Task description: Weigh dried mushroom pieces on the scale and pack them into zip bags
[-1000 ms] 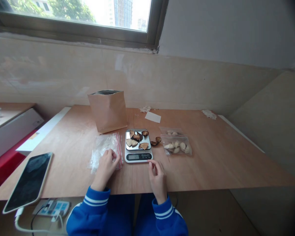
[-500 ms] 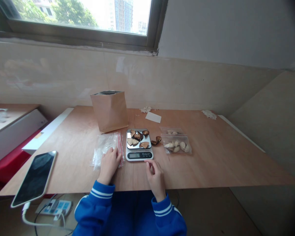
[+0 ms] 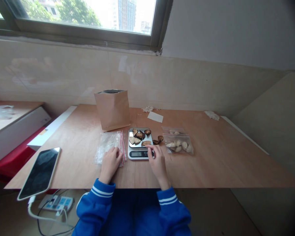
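A white kitchen scale (image 3: 140,154) with a lit display stands on the table, several dried brown-and-cream slices (image 3: 139,134) on its plate. Over its front right corner, my right hand (image 3: 157,160) has its fingertips beside the front slice (image 3: 146,143); thumb and index finger are slightly apart, and contact with the slice is unclear. My left hand (image 3: 110,164) rests curled on a stack of clear zip bags (image 3: 108,141) with red seals. Its fingertips are tucked under and partly hidden. A dark curled slice (image 3: 158,140) lies right of the scale.
Clear zip bags (image 3: 179,144) of pale pieces lie at the right. An upright brown paper pouch (image 3: 112,111) stands behind the empty bags. A white card (image 3: 155,117) lies farther back. A phone (image 3: 40,173) with a cable lies at the left front edge.
My right hand has moved forward from the scale's front edge to over its button panel, near the front slice. My left hand stays on the bags. The camera view has shifted slightly.
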`<state>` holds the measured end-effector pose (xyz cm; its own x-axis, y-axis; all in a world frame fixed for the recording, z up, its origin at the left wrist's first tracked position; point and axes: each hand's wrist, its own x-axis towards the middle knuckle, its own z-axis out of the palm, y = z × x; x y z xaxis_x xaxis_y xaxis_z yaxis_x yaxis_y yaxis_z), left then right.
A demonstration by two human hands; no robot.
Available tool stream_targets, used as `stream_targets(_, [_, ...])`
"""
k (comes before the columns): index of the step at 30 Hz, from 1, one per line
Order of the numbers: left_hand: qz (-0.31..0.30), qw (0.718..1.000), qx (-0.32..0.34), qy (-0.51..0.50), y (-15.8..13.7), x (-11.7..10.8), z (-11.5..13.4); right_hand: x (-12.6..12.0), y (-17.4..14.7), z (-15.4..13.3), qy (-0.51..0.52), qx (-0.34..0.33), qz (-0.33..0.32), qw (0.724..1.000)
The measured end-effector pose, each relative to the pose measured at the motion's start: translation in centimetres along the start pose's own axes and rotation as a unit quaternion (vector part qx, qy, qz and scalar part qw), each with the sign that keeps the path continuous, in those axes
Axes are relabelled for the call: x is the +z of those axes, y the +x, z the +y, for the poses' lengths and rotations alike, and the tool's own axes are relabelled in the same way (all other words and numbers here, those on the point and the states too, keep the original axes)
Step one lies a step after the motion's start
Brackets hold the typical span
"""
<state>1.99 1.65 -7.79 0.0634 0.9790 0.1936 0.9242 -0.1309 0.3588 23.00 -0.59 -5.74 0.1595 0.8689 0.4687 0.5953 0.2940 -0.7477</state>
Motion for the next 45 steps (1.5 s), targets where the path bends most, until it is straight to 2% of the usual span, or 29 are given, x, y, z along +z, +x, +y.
stream_targets(3, [0.004, 1.0, 0.005, -0.002, 0.0, 0.1, -0.1, -0.4, 3.1, -0.4, -0.025, -0.01, -0.009, 1.0])
stream_targets(5, [0.01, 1.0, 0.005, -0.019, -0.1, 0.1, -0.1, -0.5, 4.0, -0.7, -0.023, -0.002, -0.008, 1.0])
stream_targets(7, [0.026, 0.998, 0.003, -0.056, -0.1, 0.0, -0.1, -0.3, 3.6, -1.2, 0.004, 0.01, -0.016, 1.0])
stream_targets(10, [0.083, 0.99, 0.018, -0.117, -0.4, -0.3, 0.0, 0.8, 1.5, -2.3, 0.062, 0.018, -0.077, 0.995])
stream_targets(14, [0.152, 0.964, 0.131, -0.173, -1.1, -0.7, 0.4, 2.8, -1.3, -4.5, 0.083, -0.002, -0.164, 0.983])
stream_targets(17, [0.187, 0.933, 0.214, -0.219, -1.7, -0.8, 1.4, 3.9, -1.9, -5.3, 0.09, -0.009, -0.172, 0.981])
stream_targets(21, [0.237, 0.9, 0.24, -0.275, -2.3, -1.0, 2.9, 3.9, -1.4, -4.6, 0.079, 0.003, -0.163, 0.983])
stream_targets(23, [0.286, 0.883, 0.206, -0.31, -2.5, -1.3, 3.3, 3.3, -1.1, -3.7, 0.081, 0.037, -0.126, 0.988])
stream_targets(25, [0.353, 0.861, 0.142, -0.337, -2.4, -1.8, 3.5, 2.5, -0.8, -2.7, 0.081, 0.08, -0.078, 0.99])
stream_targets(27, [0.391, 0.844, 0.088, -0.356, -2.0, -2.4, 3.5, 1.8, -0.6, -2.0, 0.074, 0.093, -0.065, 0.991])
stream_targets(33, [0.32, 0.851, 0.013, -0.417, -0.2, -3.8, 3.3, 0.4, -0.3, -1.4, 0.071, -0.016, -0.132, 0.989])
stream_targets(38, [0.35, 0.827, -0.088, -0.43, 1.9, -4.2, 2.7, -0.3, 0.1, 0.6, 0.01, -0.037, -0.064, 0.997])
stream_targets(41, [0.353, 0.806, -0.121, -0.46, 3.6, -3.1, 1.8, -0.5, 0.7, 1.9, -0.051, -0.052, -0.07, 0.995])
stream_targets(45, [0.377, 0.776, -0.136, -0.487, 5.0, -0.1, 0.6, 0.0, 2.3, 2.9, -0.093, -0.083, -0.117, 0.985])
